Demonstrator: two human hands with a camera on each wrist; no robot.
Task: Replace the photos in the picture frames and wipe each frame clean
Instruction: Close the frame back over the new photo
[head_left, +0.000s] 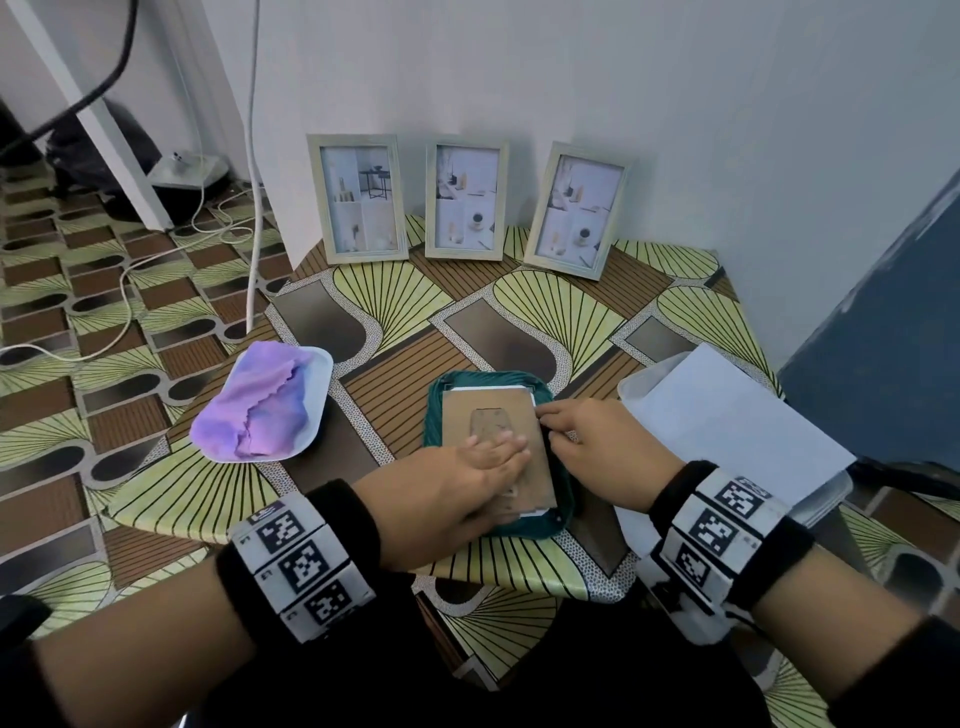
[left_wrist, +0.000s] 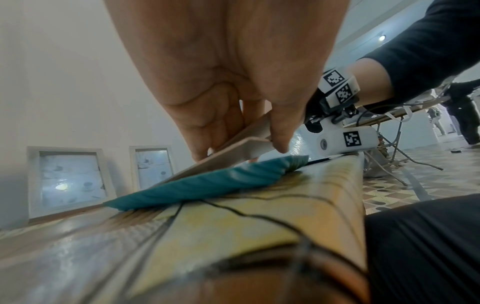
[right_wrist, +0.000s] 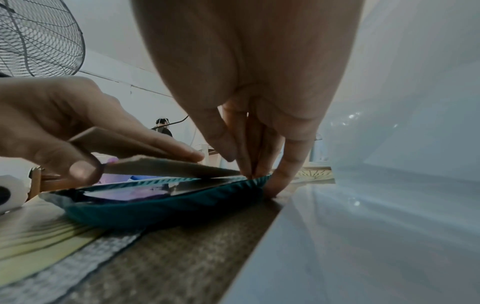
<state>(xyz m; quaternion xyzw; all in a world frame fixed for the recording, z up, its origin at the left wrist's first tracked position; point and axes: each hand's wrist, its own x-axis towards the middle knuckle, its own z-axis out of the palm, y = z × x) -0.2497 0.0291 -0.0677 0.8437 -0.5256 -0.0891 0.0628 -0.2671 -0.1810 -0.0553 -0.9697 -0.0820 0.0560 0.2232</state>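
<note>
1. Between the 2 hands a pale-rimmed picture frame (head_left: 493, 447) lies face down in a teal ribbed shallow tray (head_left: 558, 512), its brown cardboard backing board (head_left: 496, 415) uppermost.
2. The left hand (head_left: 470, 475) grips the near left part of the frame: its fingers lie flat across the brown board, and in the right wrist view the thumb (right_wrist: 82, 171) curls under the raised edge, so that side tilts up off the tray.
3. The right hand (head_left: 587, 431) has its fingertips (right_wrist: 246, 164) bunched together, pressing down at the frame's right edge by the tray rim; whether they pinch a tab there cannot be told.
4. Beyond both hands 3 more pale-framed upright pictures (head_left: 465, 200) stand in a row against the white wall.
5. Left of the left hand a white plastic tray (head_left: 319, 387) holds a crumpled purple and blue cloth (head_left: 260, 410).
6. Right of the right hand a clear plastic tray (head_left: 826, 493) carries a white sheet of paper (head_left: 727, 415), touching the wrist.
7. All of this rests on a green and brown patterned tablecloth (head_left: 395, 291).
</note>
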